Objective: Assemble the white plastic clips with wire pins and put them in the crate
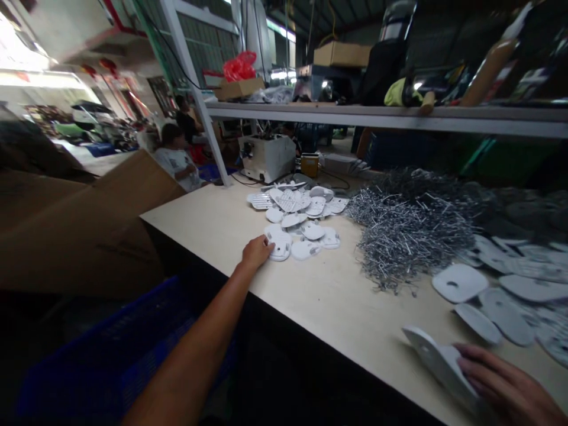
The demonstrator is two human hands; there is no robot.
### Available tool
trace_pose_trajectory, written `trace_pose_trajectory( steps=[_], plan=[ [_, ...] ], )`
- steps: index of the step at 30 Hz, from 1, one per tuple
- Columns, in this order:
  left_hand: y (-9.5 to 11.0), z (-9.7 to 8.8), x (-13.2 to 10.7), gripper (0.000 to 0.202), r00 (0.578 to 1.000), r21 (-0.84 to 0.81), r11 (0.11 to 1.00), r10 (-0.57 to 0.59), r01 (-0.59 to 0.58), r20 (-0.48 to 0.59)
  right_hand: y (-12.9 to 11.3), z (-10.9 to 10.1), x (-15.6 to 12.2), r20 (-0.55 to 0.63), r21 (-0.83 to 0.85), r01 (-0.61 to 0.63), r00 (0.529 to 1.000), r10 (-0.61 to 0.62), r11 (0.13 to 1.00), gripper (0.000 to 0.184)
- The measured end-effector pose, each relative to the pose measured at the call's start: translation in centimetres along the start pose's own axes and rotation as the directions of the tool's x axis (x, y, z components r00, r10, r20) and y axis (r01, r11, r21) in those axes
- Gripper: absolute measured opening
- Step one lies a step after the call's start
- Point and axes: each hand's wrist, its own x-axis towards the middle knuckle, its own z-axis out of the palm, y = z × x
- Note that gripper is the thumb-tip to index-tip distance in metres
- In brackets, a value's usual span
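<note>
My left hand [256, 252] reaches to the near edge of a pile of white plates. Its fingers are closed on the rim of a rounded white plastic plate [280, 249], which lies on the table. In my right hand [506, 378], at the lower right, another oval white plate [437, 360] is held tilted on edge above the table; part of it is behind the fingers. Beyond my left hand, more white plates [290, 201] with slots and holes lie heaped. A second heap of white plates [510, 313] lies near my right hand.
A large heap of thin metal pins [412, 225] sits mid-table [328, 313]. Behind stand a pale machine [267, 157] and a raised shelf [355, 113] with boxes and tools. A blue crate [110, 349] and cardboard [102, 219] are at left, with a seated person [175, 157] beyond.
</note>
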Motion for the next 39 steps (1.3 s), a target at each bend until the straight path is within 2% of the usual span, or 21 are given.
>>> trace_pose_trajectory(
  steps=[2,5,9,11,12,14,16,18,20,21,23,24,25,27,29,32,34,36,37,38,39],
  plan=[
    [-0.6,-0.6,-0.6,0.018,0.999,-0.038,0.999,0.036,-0.036,-0.005,-1.3,3.3,0.6,0.138,0.131,-0.106,0.987,0.088,0.986,0.056],
    [-1.5,-2.0,-2.2,0.020,0.996,-0.126,0.988,0.094,-0.094,-0.004,-2.8,7.2,2.3,0.310,0.287,-0.225,0.941,0.132,0.931,0.050],
    [-1.8,-3.6,-6.0,0.028,0.982,-0.274,0.946,0.185,-0.171,0.027,-3.9,10.2,5.2,0.416,0.270,-0.244,0.902,0.116,0.931,0.037],
    [-1.3,-3.8,-8.6,0.031,0.974,-0.368,0.911,0.222,-0.189,0.049,-4.3,10.5,6.7,0.400,0.148,-0.132,0.914,0.063,0.980,0.039],
    [-0.9,-3.8,-9.9,0.032,0.970,-0.427,0.885,0.235,-0.184,0.069,-4.5,10.4,7.2,0.354,0.059,-0.029,0.935,0.006,0.998,0.042],
    [0.3,-3.6,-12.6,0.032,0.956,-0.527,0.835,0.262,-0.158,0.129,-5.0,10.1,7.6,0.191,-0.152,0.226,0.962,-0.196,0.962,0.048],
    [2.0,-3.2,-14.9,0.029,0.935,-0.581,0.804,0.294,-0.129,0.200,-5.7,10.0,6.7,0.049,-0.306,0.399,0.913,-0.404,0.864,0.051],
    [4.1,-2.6,-16.8,0.024,0.904,-0.604,0.787,0.342,-0.126,0.257,-6.4,10.6,4.5,0.058,-0.294,0.449,0.890,-0.453,0.844,0.053],
    [6.3,-1.9,-18.2,0.019,0.861,-0.623,0.767,0.415,-0.155,0.296,-6.6,12.1,1.5,0.266,-0.147,0.385,0.903,-0.338,0.911,0.055],
    [7.3,-1.5,-18.7,0.018,0.832,-0.637,0.750,0.460,-0.179,0.309,-6.4,13.0,0.0,0.417,-0.075,0.308,0.874,-0.250,0.949,0.058],
    [8.9,-0.8,-19.3,0.018,0.772,-0.679,0.707,0.540,-0.198,0.336,-5.9,14.9,-2.4,0.650,0.029,0.152,0.748,-0.134,0.988,0.059],
    [9.5,-0.4,-19.5,0.020,0.752,-0.707,0.685,0.556,-0.174,0.354,-5.6,15.6,-3.2,0.709,0.075,0.078,0.697,-0.108,0.994,0.058],
    [9.8,-0.1,-19.7,0.024,0.749,-0.742,0.659,0.552,-0.121,0.368,-5.3,16.2,-3.7,0.734,0.127,-0.002,0.672,-0.093,0.992,0.056],
    [10.0,0.6,-19.8,0.037,0.778,-0.822,0.569,0.500,0.036,0.380,-5.0,17.0,-4.4,0.724,0.251,-0.199,0.688,-0.047,0.947,0.053],
    [9.7,1.4,-20.0,0.058,0.809,-0.892,0.416,0.455,0.178,0.373,-5.0,17.5,-4.7,0.687,0.390,-0.376,0.727,0.007,0.841,0.053],
    [9.5,2.9,-20.7,0.088,0.834,-0.947,0.206,0.451,0.248,0.317,-5.2,18.8,-5.3,0.642,0.545,-0.464,0.766,0.008,0.698,0.051],
    [10.1,4.0,-21.3,0.098,0.866,-0.954,0.087,0.404,0.286,0.296,-5.1,20.1,-5.8,0.649,0.569,-0.479,0.761,-0.007,0.669,0.052],
    [11.0,4.6,-21.9,0.093,0.900,-0.932,-0.057,0.290,0.357,0.327,-4.7,21.2,-6.0,0.691,0.514,-0.481,0.723,-0.010,0.710,0.057],
    [11.4,4.7,-22.1,0.086,0.904,-0.907,-0.132,0.224,0.399,0.365,-4.5,21.4,-6.0,0.715,0.457,-0.453,0.699,-0.013,0.765,0.060],
    [11.7,4.6,-22.2,0.077,0.900,-0.879,-0.200,0.162,0.432,0.406,-4.3,21.3,-5.9,0.729,0.386,-0.385,0.684,-0.022,0.839,0.061],
    [11.9,4.3,-22.3,0.068,0.890,-0.854,-0.253,0.106,0.455,0.443,-4.2,20.9,-5.7,0.715,0.312,-0.261,0.698,-0.044,0.913,0.062]
  ],
)
